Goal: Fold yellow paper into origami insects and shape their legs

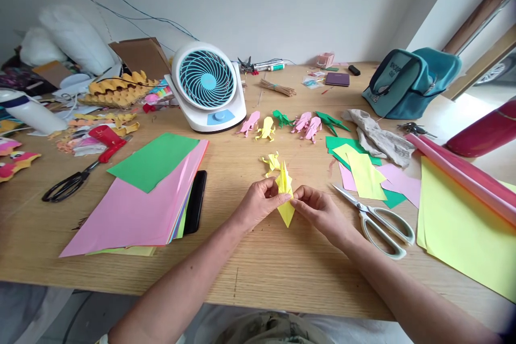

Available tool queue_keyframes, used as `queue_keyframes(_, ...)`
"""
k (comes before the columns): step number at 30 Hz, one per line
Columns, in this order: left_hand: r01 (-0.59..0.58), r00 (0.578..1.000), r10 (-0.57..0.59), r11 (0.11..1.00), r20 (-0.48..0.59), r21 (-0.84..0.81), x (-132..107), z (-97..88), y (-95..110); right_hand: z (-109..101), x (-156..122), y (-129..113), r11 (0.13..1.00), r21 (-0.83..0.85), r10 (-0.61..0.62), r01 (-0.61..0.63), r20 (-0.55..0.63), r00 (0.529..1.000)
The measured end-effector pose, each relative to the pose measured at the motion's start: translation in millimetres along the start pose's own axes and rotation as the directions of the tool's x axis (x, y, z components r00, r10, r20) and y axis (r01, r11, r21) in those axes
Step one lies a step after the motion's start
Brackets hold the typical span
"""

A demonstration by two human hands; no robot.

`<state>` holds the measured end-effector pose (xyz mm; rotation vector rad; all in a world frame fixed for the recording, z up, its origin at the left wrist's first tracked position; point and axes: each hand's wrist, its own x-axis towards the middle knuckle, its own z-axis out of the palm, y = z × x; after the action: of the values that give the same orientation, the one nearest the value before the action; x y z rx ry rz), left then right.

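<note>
A folded piece of yellow paper (286, 213), pointed at its lower end and with several narrow flaps on top, is held up above the table. My left hand (264, 199) pinches its left side, thumb across the front. On the right edge, my right hand (316, 205) grips it between thumb and fingers. Just behind lies a yellow origami frog (272, 162). Farther back is a row of paper figures, among them a yellow frog (266, 128), a pink one (250, 123) and a green one (282, 118).
White-handled scissors (382, 220) lie right of my right hand, near paper offcuts (365, 174) and yellow sheets (463, 226). To the left are a paper stack (133, 209), a black phone (195, 201) and black-handled scissors (76, 180). A fan (207, 86) and a teal bag (407, 83) stand behind.
</note>
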<state>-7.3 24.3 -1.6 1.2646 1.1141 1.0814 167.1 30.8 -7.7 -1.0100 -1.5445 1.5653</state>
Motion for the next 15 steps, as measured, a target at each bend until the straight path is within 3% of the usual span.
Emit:
queue_keyframes(5, 0.05, 0.997, -0.046, 0.995, 0.059, -0.081, -0.8, -0.4, -1.5, 0.7, -0.3, 2.5, 0.997, -0.054, 0.048, -0.05, -0.04, 0.998)
queue_keyframes(8, 0.059, 0.997, -0.058, 0.998, 0.049, -0.026, -0.8, -1.7, -3.4, 1.1, -0.6, 3.2, 0.996, -0.075, 0.042, -0.045, -0.046, 0.998)
queue_keyframes(11, 0.026, 1.0, -0.026, 1.0, 0.009, -0.007, -0.1, -2.2, -3.3, 1.7, -1.2, 2.6, 0.993, -0.117, 0.026, -0.023, 0.03, 0.999)
queue_keyframes(15, 0.027, 0.999, -0.029, 0.992, -0.016, -0.121, 0.9, 0.2, -0.5, 3.6, -1.7, 1.4, 0.979, -0.202, 0.032, -0.009, 0.111, 0.993)
